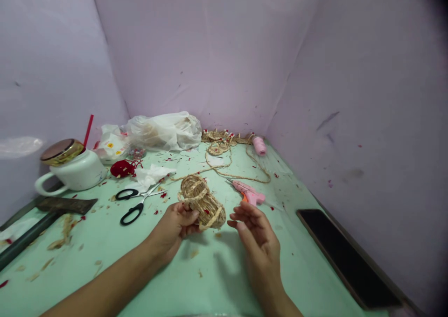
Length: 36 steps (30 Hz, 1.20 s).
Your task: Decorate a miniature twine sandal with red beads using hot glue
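Observation:
A small braided straw sandal point(205, 205) with pale straps is raised just above the green table. My left hand point(178, 223) grips its near left edge, thumb on top and fingers underneath. To its right, my right hand point(257, 242) is open, fingers loosely curved and holding nothing, a short gap from the sandal. Past the right fingertips lies a pink glue gun point(247, 192) with an orange trigger. Black-handled scissors point(137, 204) rest with blades apart, left of the sandal. A braided straw cord point(224, 171) winds over the table behind it.
At left stand a white mug point(79, 172) with a gold-rimmed lid, and a hammer point(66, 206). Red yarn point(122, 168), white tissue point(152, 174) and a plastic bag point(164, 131) lie farther back. A pink thread spool point(259, 145) sits near the back wall; a dark phone point(345, 256) lies right.

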Tool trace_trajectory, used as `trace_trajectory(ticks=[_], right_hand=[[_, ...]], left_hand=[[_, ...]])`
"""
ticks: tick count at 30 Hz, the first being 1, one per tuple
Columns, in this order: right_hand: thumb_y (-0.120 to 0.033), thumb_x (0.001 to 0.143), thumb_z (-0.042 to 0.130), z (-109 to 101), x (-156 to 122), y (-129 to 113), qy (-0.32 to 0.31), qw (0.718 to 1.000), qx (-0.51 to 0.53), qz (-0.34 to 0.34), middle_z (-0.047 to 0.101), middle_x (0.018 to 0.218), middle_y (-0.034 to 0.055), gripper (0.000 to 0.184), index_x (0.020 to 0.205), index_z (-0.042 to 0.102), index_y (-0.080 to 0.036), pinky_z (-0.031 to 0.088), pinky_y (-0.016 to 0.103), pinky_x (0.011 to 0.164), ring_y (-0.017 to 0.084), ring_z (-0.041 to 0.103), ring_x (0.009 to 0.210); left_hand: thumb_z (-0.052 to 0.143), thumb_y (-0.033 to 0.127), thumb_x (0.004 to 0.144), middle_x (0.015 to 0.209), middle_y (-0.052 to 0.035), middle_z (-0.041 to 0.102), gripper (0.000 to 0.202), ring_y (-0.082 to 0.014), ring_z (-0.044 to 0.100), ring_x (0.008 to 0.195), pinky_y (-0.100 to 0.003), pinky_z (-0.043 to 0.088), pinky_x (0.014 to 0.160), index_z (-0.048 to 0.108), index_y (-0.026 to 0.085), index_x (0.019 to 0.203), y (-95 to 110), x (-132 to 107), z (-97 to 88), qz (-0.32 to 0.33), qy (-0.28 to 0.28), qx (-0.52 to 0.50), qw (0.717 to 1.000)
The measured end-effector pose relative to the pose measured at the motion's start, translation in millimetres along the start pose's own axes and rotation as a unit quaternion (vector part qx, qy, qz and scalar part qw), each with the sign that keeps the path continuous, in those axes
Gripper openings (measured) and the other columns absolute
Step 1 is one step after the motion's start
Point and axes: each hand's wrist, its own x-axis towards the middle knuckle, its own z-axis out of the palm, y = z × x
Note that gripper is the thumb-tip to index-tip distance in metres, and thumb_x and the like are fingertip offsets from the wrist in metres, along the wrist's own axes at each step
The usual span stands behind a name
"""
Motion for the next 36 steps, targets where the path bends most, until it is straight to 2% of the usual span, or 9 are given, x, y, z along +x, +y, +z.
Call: trace_trajectory(ticks=[4, 13, 18, 20, 23, 26, 29, 32, 36], right_hand=[[-0.036, 0.078, 0.058, -2.2, 5.8, -1.7, -0.064, 0.992, 0.024, 0.101, 0.066, 0.092, 0.0080, 0.025, 0.095, 0.064, -0.019, 0.052, 0.036, 0.072, 0.022, 0.062, 0.083], [-0.030, 0.068, 0.066, 5.9, 5.5, -5.8, -0.074, 0.992, -0.008, 0.101, 0.069, 0.088, 0.0074, 0.027, 0.093, 0.063, -0.018, 0.051, 0.035, 0.074, 0.021, 0.064, 0.083], [-0.041, 0.069, 0.060, -17.8, 31.4, -23.0, -0.053, 0.974, -0.210, 0.065, 0.068, 0.089, 0.0088, 0.037, 0.098, 0.062, -0.017, 0.049, 0.033, 0.069, 0.021, 0.063, 0.077], [-0.048, 0.072, 0.053, -31.3, 50.2, -32.8, 0.006, 0.917, -0.396, 0.058, 0.068, 0.078, 0.0078, 0.034, 0.084, 0.065, -0.018, 0.045, 0.032, 0.061, 0.021, 0.062, 0.068], [-0.060, 0.073, 0.043, -39.7, 75.6, -40.7, -0.031, 0.775, -0.621, 0.116, 0.063, 0.054, 0.0074, 0.047, 0.055, 0.063, -0.021, 0.034, 0.031, 0.049, 0.024, 0.058, 0.056], [-0.056, 0.070, 0.047, -34.1, 88.1, -37.5, -0.097, 0.727, -0.662, 0.154, 0.058, 0.044, 0.0064, 0.046, 0.041, 0.058, -0.023, 0.031, 0.031, 0.048, 0.023, 0.056, 0.050], [-0.043, 0.065, 0.056, -31.5, 89.2, -28.8, -0.097, 0.737, -0.648, 0.167, 0.058, 0.043, 0.0060, 0.032, 0.041, 0.056, -0.022, 0.032, 0.030, 0.048, 0.023, 0.056, 0.051], [-0.035, 0.057, 0.063, -38.9, 84.4, -21.5, -0.029, 0.774, -0.610, 0.165, 0.063, 0.055, 0.0057, 0.017, 0.063, 0.058, -0.020, 0.034, 0.029, 0.048, 0.024, 0.058, 0.058], [-0.026, 0.054, 0.067, -50.4, 74.1, -17.8, 0.032, 0.899, -0.346, 0.266, 0.062, 0.058, 0.0005, 0.040, 0.090, 0.051, -0.019, 0.039, 0.027, 0.047, 0.018, 0.056, 0.054]], left_hand=[[0.066, 0.010, 0.064, 0.072, -0.0065, 0.068, 0.012, -0.0143, 0.062, 0.059, -0.024, 0.052, 0.049, 0.066, 0.010, 0.076, -0.2, 1.1, -0.9, -0.040, -0.044, 0.000, 0.998], [0.063, 0.003, 0.061, 0.077, -0.0099, 0.070, 0.021, -0.0181, 0.064, 0.064, -0.027, 0.054, 0.055, 0.067, 0.008, 0.081, 0.5, -2.8, 4.2, -0.045, -0.056, -0.034, 0.997], [0.064, 0.000, 0.060, 0.083, -0.0089, 0.071, 0.027, -0.0224, 0.066, 0.075, -0.033, 0.056, 0.064, 0.066, 0.010, 0.085, 6.0, -2.3, 1.3, -0.026, -0.012, -0.040, 0.999], [0.063, -0.003, 0.060, 0.082, -0.0080, 0.071, 0.029, -0.0218, 0.066, 0.075, -0.031, 0.056, 0.061, 0.066, 0.011, 0.085, 10.5, -0.1, -1.2, -0.002, 0.032, -0.055, 0.998], [0.061, -0.005, 0.060, 0.078, -0.0063, 0.071, 0.033, -0.0204, 0.067, 0.069, -0.029, 0.056, 0.054, 0.065, 0.012, 0.089, 17.7, 3.7, -3.8, 0.024, 0.075, -0.074, 0.994], [0.061, -0.005, 0.060, 0.073, -0.0048, 0.071, 0.033, -0.0183, 0.066, 0.062, -0.026, 0.055, 0.048, 0.065, 0.012, 0.089, 21.2, 6.4, -4.2, 0.032, 0.083, -0.083, 0.993], [0.060, -0.006, 0.060, 0.070, -0.0037, 0.070, 0.030, -0.0168, 0.066, 0.060, -0.024, 0.054, 0.046, 0.065, 0.012, 0.084, 21.1, 8.1, -4.3, 0.041, 0.088, -0.086, 0.991], [0.061, -0.005, 0.060, 0.071, -0.0033, 0.071, 0.026, -0.0166, 0.066, 0.061, -0.024, 0.054, 0.047, 0.065, 0.012, 0.078, 20.9, 8.6, -5.2, 0.053, 0.093, -0.086, 0.991], [0.064, -0.004, 0.058, 0.073, -0.0035, 0.071, 0.025, -0.0169, 0.066, 0.066, -0.024, 0.055, 0.050, 0.066, 0.012, 0.076, 21.1, 8.4, -5.9, 0.075, 0.076, -0.081, 0.991]])
